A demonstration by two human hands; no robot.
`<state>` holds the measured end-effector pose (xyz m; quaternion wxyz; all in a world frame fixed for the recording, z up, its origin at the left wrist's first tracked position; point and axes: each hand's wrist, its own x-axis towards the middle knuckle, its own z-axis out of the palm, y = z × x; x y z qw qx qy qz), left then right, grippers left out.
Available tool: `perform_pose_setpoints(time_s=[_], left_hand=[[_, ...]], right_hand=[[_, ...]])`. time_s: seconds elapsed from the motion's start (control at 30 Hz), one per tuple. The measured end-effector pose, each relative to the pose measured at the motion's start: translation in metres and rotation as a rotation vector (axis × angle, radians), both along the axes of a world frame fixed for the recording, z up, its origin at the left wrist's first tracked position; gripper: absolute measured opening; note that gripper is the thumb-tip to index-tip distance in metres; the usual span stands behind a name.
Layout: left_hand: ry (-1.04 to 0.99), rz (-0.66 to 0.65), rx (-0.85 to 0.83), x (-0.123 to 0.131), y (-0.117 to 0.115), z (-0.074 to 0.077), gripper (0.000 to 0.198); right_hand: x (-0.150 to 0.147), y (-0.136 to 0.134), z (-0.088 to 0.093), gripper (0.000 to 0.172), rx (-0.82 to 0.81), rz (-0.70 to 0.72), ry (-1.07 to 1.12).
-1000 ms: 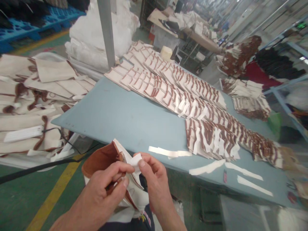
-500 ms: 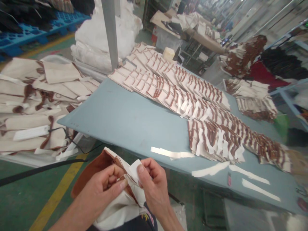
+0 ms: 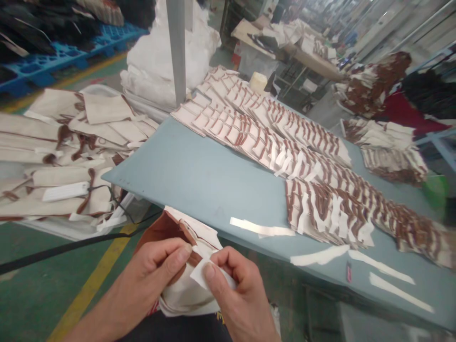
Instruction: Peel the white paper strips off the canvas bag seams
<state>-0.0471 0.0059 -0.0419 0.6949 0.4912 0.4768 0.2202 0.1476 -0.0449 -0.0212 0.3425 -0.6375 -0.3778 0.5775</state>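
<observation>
Now right-hand fingers [image 3: 235, 260] pinch a flat, square-ended white strip [image 3: 198, 276].

My left hand [image 3: 158, 266] is at half past seven, thumb and forefinger tips pinched together, its forearm [image 3: 103, 311] slanting back toward eight o'clock. My right hand [image 3: 238, 289] is near six o'clock, thumb pressed against curled fingers [image 3: 228, 259].

Flat, hazy indoor lt, dark under table [image 3: 171, 164], soft bkgd, wide-angle stretch + blur nr edges
</observation>
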Motion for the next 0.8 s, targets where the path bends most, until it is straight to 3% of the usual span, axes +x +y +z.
perform_pose_setpoints(time_s=[0.27,0.63,0.8], left_hand=[[-0.065,-0.017,-0.033,0.006,0.002,0.01,0.073],[-0.02,-0.048,-0.005,0.007,0.007,0.022,0.064],[0.005,-0.036,0.052,0.008,0.011,0.023,0.061]], right_hand=[[-0.001,0.002,0.027,0.03,0.084,0.011,-0.207],[-0.005,0.004,0.007,0.031,0.162,0.026,-0.304],[-0.01,0.01,0.01,0.029,0.191,0.006,-0.365]])
